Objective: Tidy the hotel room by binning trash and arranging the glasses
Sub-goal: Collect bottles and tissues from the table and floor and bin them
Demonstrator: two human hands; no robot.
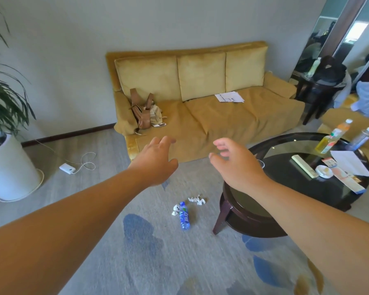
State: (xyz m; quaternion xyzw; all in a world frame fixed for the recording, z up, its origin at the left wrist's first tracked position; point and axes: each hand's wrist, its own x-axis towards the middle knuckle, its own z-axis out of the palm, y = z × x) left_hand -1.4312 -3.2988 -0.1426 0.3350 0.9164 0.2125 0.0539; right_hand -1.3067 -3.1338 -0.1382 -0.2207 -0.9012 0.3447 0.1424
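A blue plastic bottle [184,216] lies on the carpet, with crumpled white tissues [197,200] and another wad [175,210] beside it. My left hand [158,159] and my right hand [237,165] are stretched out in the air above and beyond this litter, both empty with fingers spread. On the round dark glass table [271,145] at the right stand an orange-yellow bottle [333,136] and a clear bottle [361,138], with a small white dish [324,171], a remote [304,166] and papers [349,162]. No glasses show.
A yellow sofa [211,120] stands against the far wall with a brown bag [142,109] and papers [229,96] on it. A potted plant in a white pot [9,167] is at the left; a white power bank with cable [67,167] lies on the floor.
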